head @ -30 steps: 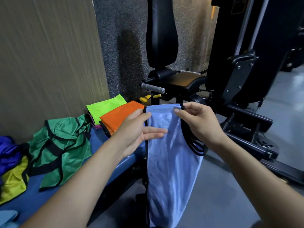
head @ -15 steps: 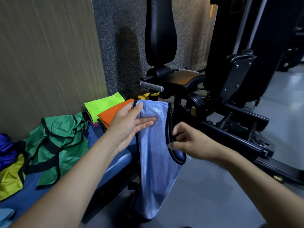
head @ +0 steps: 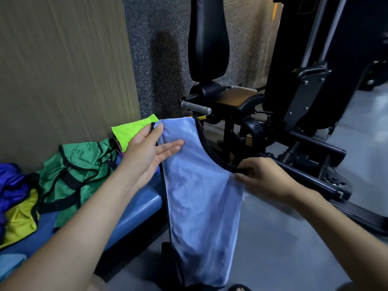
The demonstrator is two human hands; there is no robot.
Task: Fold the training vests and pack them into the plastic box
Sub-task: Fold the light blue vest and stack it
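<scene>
Light-blue mesh training vest with black trim [head: 201, 196] hangs in the air off the front edge of the blue padded worktop [head: 134, 208], right hand [head: 266, 177] with fingers clamped on the black armhole binding, left hand [head: 147, 152] with thumb pinching the top strap and fingers nearly straight against the cloth, probably to tension it for a lengthwise fold. On the worktop, an unfolded green vest [head: 73, 175], beyond it a folded neon-green vest [head: 134, 131] at the far end. No box or readable writing in view.

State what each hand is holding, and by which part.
Both hold the light blue vest. The left hand pinches its top corner, thumb in front; the right hand grips the black-trimmed armhole edge lower down.
</scene>
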